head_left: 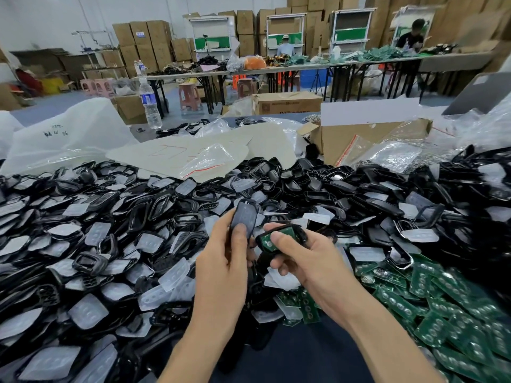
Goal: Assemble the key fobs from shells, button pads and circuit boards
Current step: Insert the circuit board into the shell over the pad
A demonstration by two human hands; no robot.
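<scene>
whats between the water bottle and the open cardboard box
Head view: loose black shell frames and crumpled clear plastic bags lie there.

A heap of shells (110, 230) and button pads (85, 310) covers the table from the left edge across the middle. The circuit boards (442, 299) lie heaped at the near right, touching that heap. Above the near middle, the left hand (221, 266) holds a shell (244, 214) upright, just beside the right hand (304, 261). The right hand grips a second shell (293, 230) with a circuit board (266, 240) lying in it. Behind the heap lie a plastic bag (69, 134) at left, a flat sheet (207, 150) in the middle and an open cardboard box (359, 139) at right. A water bottle (149, 106) stands behind the sheet. Farther back stand stools (189, 96) before long tables (276, 69), with stacked cartons (143, 40) behind.
</scene>
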